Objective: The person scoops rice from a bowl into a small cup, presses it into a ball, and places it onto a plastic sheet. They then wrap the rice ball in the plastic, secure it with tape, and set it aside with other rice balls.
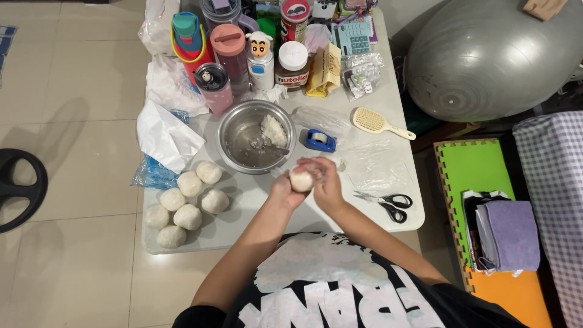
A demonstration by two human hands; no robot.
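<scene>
You have a round white ball of rice (301, 180) cupped between both palms, just above the near edge of the pale grey table (255, 218). Your left hand (285, 189) sits under and beside it, fingers curled up around its left side; your right hand (326, 180) wraps over the top and right side, fingers bent close. Neither hand is fully closed: both are half curled, pressed against the ball, a hold that looks meant to shape it.

The ball lies between the two hands, touching both, with only its front face showing.

Just beyond your hands stands the round steel mixing bowl (243, 130), close enough to reach, with a lump of white rice (273, 129) against its far right wall and a spoon (267, 146) resting inside. To your left, seven finished white balls (188, 200) lie grouped on the table, well apart from your hands. Black-handled scissors (388, 203) lie to your right, and a blue tape dispenser (320, 140) sits beside the bowl.
</scene>
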